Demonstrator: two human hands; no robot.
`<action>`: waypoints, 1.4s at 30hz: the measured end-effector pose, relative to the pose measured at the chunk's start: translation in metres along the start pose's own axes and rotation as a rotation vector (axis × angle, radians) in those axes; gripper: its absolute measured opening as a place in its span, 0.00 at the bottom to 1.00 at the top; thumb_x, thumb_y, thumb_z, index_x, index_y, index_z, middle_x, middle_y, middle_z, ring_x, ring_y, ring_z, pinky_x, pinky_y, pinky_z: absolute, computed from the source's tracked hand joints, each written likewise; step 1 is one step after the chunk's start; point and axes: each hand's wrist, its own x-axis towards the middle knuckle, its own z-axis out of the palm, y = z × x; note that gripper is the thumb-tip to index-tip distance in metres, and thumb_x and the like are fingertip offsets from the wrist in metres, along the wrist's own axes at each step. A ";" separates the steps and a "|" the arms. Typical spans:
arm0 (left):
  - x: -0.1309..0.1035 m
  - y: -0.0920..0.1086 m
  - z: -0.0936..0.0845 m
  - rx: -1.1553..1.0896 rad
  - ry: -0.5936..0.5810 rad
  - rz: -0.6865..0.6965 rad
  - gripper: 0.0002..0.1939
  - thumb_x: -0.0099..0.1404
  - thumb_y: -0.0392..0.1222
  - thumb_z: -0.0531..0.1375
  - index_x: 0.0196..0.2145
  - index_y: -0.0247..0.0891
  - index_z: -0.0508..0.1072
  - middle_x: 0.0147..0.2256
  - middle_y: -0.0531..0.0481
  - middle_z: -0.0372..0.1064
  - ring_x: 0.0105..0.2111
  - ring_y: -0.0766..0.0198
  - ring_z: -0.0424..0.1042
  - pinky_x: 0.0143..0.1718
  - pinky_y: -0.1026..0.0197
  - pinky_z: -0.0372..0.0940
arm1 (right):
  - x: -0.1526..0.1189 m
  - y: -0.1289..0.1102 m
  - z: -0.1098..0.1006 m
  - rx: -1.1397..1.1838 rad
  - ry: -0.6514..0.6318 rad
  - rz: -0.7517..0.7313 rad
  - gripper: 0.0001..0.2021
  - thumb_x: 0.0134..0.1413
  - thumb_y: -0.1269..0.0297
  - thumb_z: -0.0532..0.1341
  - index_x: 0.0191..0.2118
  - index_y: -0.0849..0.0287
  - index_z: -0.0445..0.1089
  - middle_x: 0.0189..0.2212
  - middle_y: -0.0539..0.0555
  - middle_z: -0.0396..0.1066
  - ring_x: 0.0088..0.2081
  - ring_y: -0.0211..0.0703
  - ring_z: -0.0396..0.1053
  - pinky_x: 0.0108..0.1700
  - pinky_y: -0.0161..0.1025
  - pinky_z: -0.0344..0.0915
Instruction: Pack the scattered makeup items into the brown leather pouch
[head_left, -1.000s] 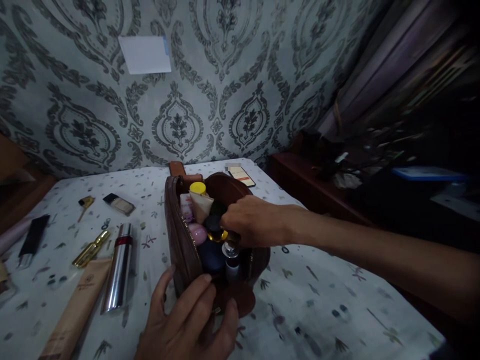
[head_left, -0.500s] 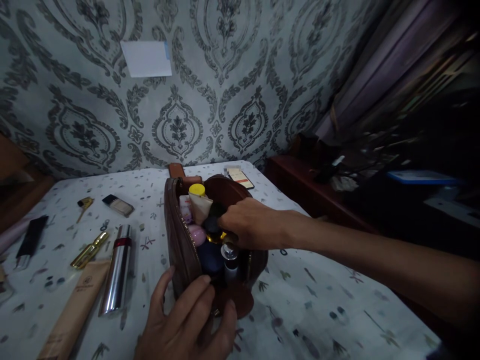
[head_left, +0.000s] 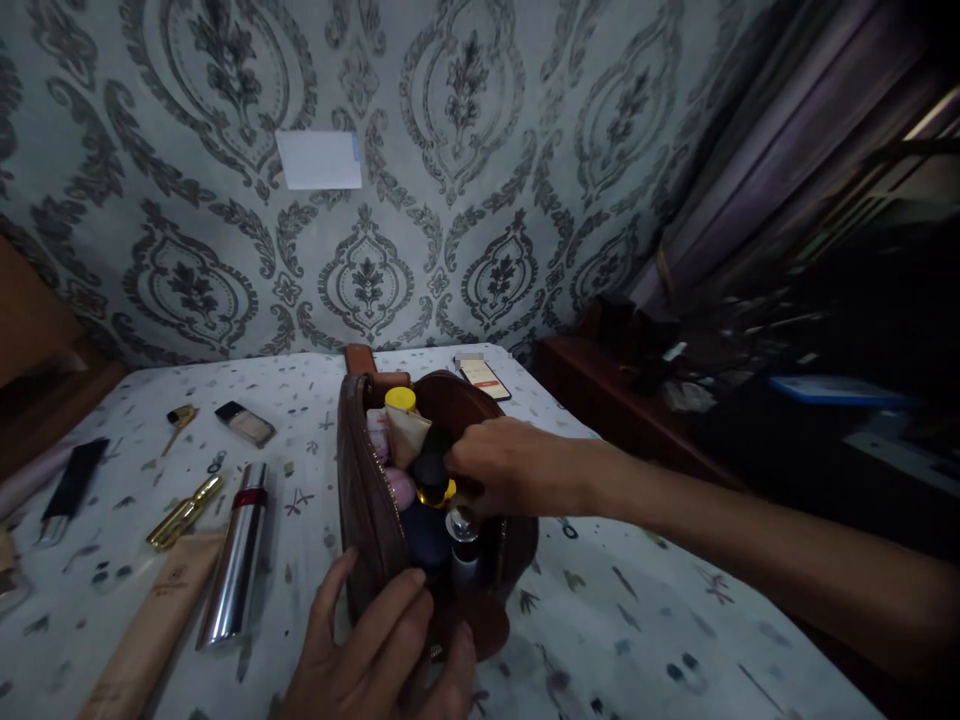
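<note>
Here, the left hand is splayed against the bag at seven o'clock; at two, the right hand's grip cannot be told.

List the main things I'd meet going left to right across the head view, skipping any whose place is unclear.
Black tube, gold tube, silver cylinder, brown bag, flat blue object.

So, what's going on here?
A person has their right hand inside an open brown bag; whether it grips anything is hidden. Their left hand rests against the bag's near end. A yellow lid shows inside. A tube and a silver cylinder lie on the cloth, left of the bag.
</note>
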 end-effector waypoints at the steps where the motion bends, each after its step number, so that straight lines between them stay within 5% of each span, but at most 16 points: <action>1: -0.001 0.000 0.000 -0.003 0.001 -0.002 0.11 0.69 0.33 0.56 0.43 0.45 0.76 0.40 0.52 0.76 0.53 0.64 0.71 0.70 0.41 0.42 | -0.004 0.003 -0.004 0.036 0.004 -0.020 0.08 0.54 0.67 0.66 0.41 0.62 0.78 0.37 0.59 0.78 0.40 0.48 0.75 0.34 0.35 0.59; 7: 0.000 0.001 0.001 -0.033 0.025 -0.022 0.11 0.70 0.33 0.56 0.42 0.45 0.77 0.40 0.52 0.75 0.53 0.64 0.70 0.71 0.42 0.41 | -0.027 0.033 -0.008 0.268 0.406 -0.075 0.09 0.67 0.68 0.55 0.42 0.61 0.74 0.33 0.53 0.75 0.33 0.39 0.69 0.36 0.34 0.57; 11: 0.003 0.001 0.000 -0.052 0.039 -0.003 0.12 0.71 0.32 0.55 0.41 0.43 0.78 0.39 0.50 0.75 0.54 0.63 0.69 0.71 0.42 0.40 | -0.034 0.039 0.009 0.250 0.534 -0.079 0.15 0.70 0.62 0.53 0.35 0.61 0.73 0.29 0.54 0.71 0.35 0.42 0.67 0.41 0.38 0.58; 15: 0.006 0.000 -0.001 -0.037 0.039 0.013 0.13 0.71 0.30 0.55 0.41 0.42 0.78 0.40 0.49 0.76 0.55 0.63 0.68 0.70 0.41 0.40 | -0.034 0.035 0.023 0.166 0.545 -0.145 0.19 0.71 0.60 0.52 0.30 0.61 0.71 0.30 0.55 0.71 0.36 0.43 0.66 0.47 0.42 0.57; 22: 0.013 -0.001 -0.009 -0.016 0.002 0.030 0.11 0.72 0.34 0.55 0.42 0.42 0.78 0.40 0.48 0.76 0.52 0.62 0.70 0.70 0.43 0.40 | -0.026 0.016 0.024 -0.142 0.363 -0.037 0.23 0.70 0.54 0.53 0.32 0.64 0.78 0.37 0.61 0.74 0.47 0.54 0.66 0.57 0.53 0.51; 26: 0.017 0.002 -0.014 -0.039 0.015 -0.017 0.14 0.75 0.36 0.51 0.42 0.42 0.78 0.39 0.48 0.76 0.52 0.64 0.71 0.70 0.46 0.42 | -0.021 0.013 0.027 -0.119 0.311 -0.072 0.24 0.70 0.52 0.53 0.32 0.62 0.79 0.33 0.60 0.76 0.46 0.55 0.67 0.58 0.56 0.49; 38: 0.017 0.003 -0.037 0.084 -0.123 -0.035 0.12 0.73 0.34 0.54 0.48 0.40 0.77 0.52 0.51 0.77 0.62 0.66 0.65 0.70 0.47 0.50 | 0.000 0.033 0.062 -0.080 0.567 -0.168 0.18 0.68 0.59 0.55 0.28 0.52 0.77 0.29 0.58 0.76 0.39 0.55 0.69 0.49 0.57 0.51; 42: 0.003 0.001 -0.049 0.114 -0.118 -0.075 0.13 0.73 0.34 0.54 0.49 0.43 0.76 0.55 0.52 0.75 0.64 0.65 0.62 0.68 0.48 0.54 | 0.006 0.032 0.070 -0.042 0.727 -0.146 0.25 0.69 0.49 0.50 0.25 0.48 0.76 0.29 0.61 0.75 0.39 0.52 0.71 0.53 0.58 0.53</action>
